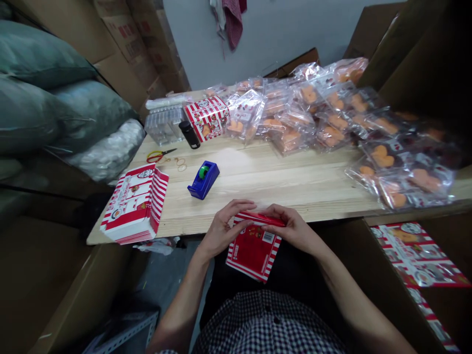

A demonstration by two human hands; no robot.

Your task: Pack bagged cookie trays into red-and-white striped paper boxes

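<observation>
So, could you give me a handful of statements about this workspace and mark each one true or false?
1. The left hand and the right hand both hold one striped carton. True.
2. The tape dispenser is yellow. False: it is blue.
3. A barcode shows on the held carton. True.
4. The scissors lie at the right end of the table. False: they lie toward its left end.
5. Clear bags with orange pieces are piled on the table. True.
</observation>
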